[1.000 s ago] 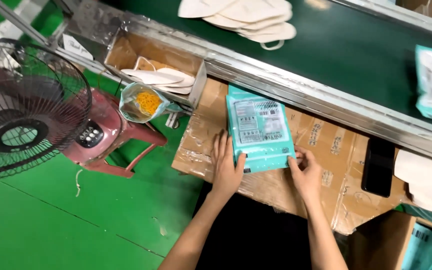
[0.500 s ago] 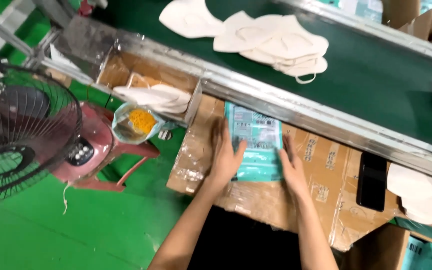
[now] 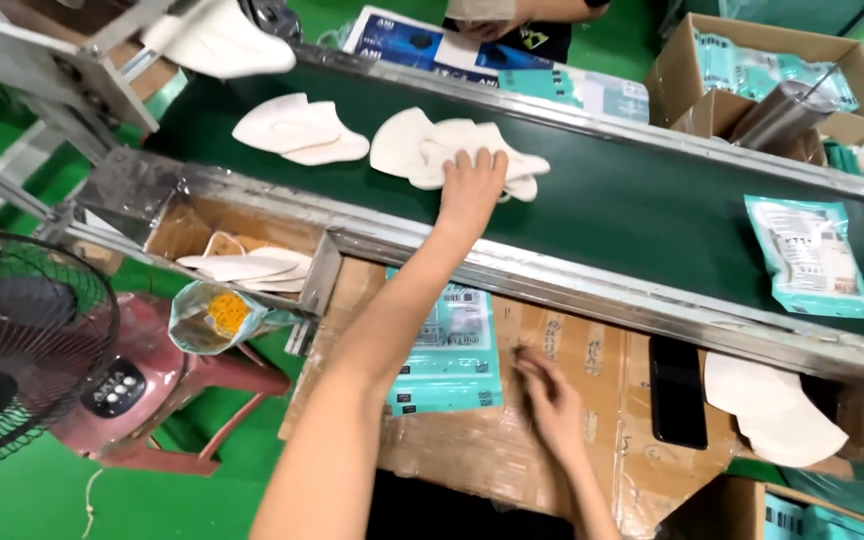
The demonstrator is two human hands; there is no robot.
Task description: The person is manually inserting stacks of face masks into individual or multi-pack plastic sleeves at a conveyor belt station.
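Note:
My left hand reaches out over the dark green conveyor belt and lies on a pile of white face masks; whether the fingers have closed on one I cannot tell. My right hand rests on the taped cardboard work surface, fingers loosely curled, just right of a teal packet that lies flat there. A second small pile of white masks sits further left on the belt.
Another teal packet lies on the belt at right. A black phone and white masks sit right of my hand. A cardboard tray of masks, a fan, a pink stool and boxes surround. Another person's hand is across the belt.
My left hand has left the teal packet and reached forward onto the masks on the belt. My right hand has let go of the packet and moved slightly right.

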